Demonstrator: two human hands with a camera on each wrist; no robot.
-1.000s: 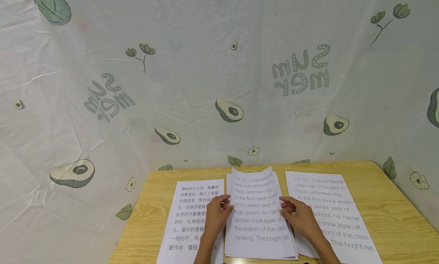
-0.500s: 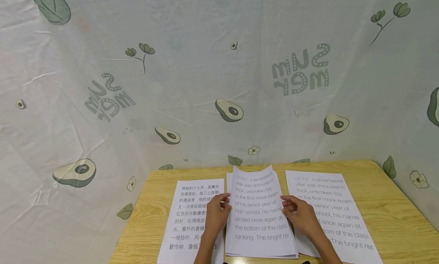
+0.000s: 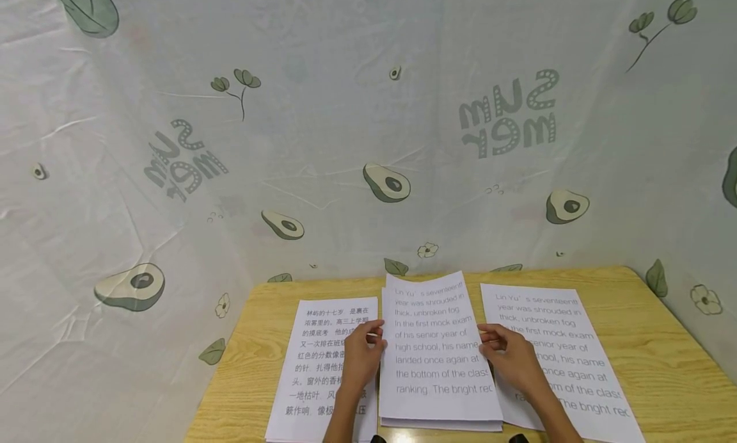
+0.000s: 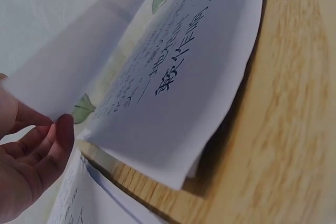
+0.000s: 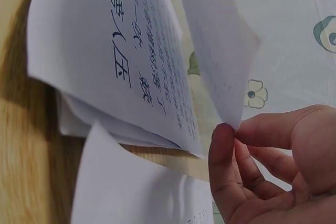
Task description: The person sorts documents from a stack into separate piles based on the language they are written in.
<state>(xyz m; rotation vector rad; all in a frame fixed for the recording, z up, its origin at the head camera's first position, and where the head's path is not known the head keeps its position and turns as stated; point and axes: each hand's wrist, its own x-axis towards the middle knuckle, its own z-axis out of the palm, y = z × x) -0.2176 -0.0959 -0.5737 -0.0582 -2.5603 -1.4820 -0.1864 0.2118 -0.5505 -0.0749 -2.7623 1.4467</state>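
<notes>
So there's three spots of white printed paper: two English ones [image 3: 440, 347] [image 3: 553, 356], one Chinese [image 3: 322, 366], on one light wooden table [image 3: 668, 366].

Avocado-print cloth [image 3: 345, 142], perhaps plastic

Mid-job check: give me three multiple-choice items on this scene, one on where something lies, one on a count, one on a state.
1. Where does the sheet with Chinese print lie?
A. left of the middle stack
B. right of the middle stack
C. on the floor

2. How many groups of paper lie on the wooden table?
A. one
B. three
C. five

3. How is the top sheet of the middle stack?
A. crumpled into a ball
B. folded in half
C. held at both side edges by two hands

Answers: 1 A, it lies on the table's left side. 2 B, left, middle and right. 3 C, the left hand and right hand pinch its edges.
</notes>
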